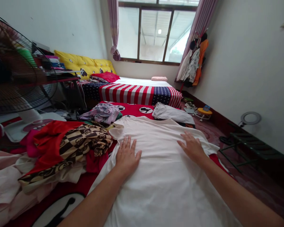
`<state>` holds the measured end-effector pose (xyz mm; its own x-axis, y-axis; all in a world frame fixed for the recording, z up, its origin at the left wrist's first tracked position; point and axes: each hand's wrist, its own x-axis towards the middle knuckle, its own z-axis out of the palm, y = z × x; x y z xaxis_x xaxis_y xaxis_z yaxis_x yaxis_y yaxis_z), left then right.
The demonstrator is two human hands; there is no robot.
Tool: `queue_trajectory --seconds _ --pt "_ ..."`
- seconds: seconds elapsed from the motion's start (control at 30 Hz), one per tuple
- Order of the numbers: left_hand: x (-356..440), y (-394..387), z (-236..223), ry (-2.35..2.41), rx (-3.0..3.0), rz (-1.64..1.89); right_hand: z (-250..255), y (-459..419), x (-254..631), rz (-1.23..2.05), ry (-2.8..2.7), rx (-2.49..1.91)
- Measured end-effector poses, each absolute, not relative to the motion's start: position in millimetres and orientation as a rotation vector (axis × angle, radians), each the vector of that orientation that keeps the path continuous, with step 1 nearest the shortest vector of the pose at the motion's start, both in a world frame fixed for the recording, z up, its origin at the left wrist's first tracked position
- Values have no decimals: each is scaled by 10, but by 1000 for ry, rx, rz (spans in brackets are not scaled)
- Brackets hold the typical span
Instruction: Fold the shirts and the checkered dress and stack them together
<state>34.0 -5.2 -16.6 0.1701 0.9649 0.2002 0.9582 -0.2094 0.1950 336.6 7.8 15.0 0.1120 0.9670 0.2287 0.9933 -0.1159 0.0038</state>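
Note:
A white T-shirt [161,176] lies spread out in front of me, its neckline at the far end and its short sleeves out to both sides. My left hand [127,156] rests flat on its left chest area, fingers stretched forward. On the right side, near the sleeve, my right hand [191,145] also lies on the fabric with its fingers apart. Neither hand grips anything. Under the shirt is a red cover [132,108] with white ovals and black figures. Beyond the right shoulder sits a folded light grey garment [172,113].
To the left are a heap of clothes [85,138], a crumpled lilac garment [101,113] and a large fan [21,72]. A bed [130,93] with a striped, starred cover stands below the window. On the right are a dark green folding stool [255,145] and a ring light [251,118].

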Motion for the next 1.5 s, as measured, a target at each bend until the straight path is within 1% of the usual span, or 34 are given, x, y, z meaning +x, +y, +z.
queue_trajectory --seconds 0.1,0.2,0.33,0.47,0.57,0.63,0.73,0.8,0.97,1.03,1.1,1.17,1.33,1.4,1.5 --pt "323 -55 -180 1943 2386 467 148 399 3085 -69 -2182 -1938" --pt "319 -56 -180 1935 2362 481 124 747 3029 80 -2194 -1969" --pt "327 -62 -178 1918 2324 479 103 1122 3098 54 -2028 -2173" --pt "330 -62 -181 1907 2296 485 30 1184 2875 -69 -1880 -2298" --pt "327 -59 -170 1893 2287 489 -43 1057 2619 -153 -2130 -2106" --pt "320 -59 -154 1882 2294 476 -37 965 2508 -81 -2328 -1978" --pt "307 -60 -139 1890 2312 461 79 806 2437 76 -2341 -2077" --pt "302 -57 -145 1892 2329 465 160 614 2432 52 -2300 -2105" --pt "299 -44 -174 1876 2357 454 84 -175 2604 -28 -2529 -1714" --pt "291 -42 -174 1880 2368 453 -5 -438 2742 -56 -2507 -1795" --pt "279 -43 -174 1887 2379 463 -66 -620 2861 -120 -2368 -2012" --pt "270 -49 -175 1879 2395 480 -89 -756 2918 -161 -2243 -2119" --pt "282 -94 -137 1818 2440 468 -100 -995 2864 -132 -2390 -1910" --pt "261 -138 -88 1784 2444 390 -106 -1024 2848 -145 -2414 -1912" --pt "109 -266 0 1596 2502 217 -124 -1014 2860 -185 -2422 -1902"
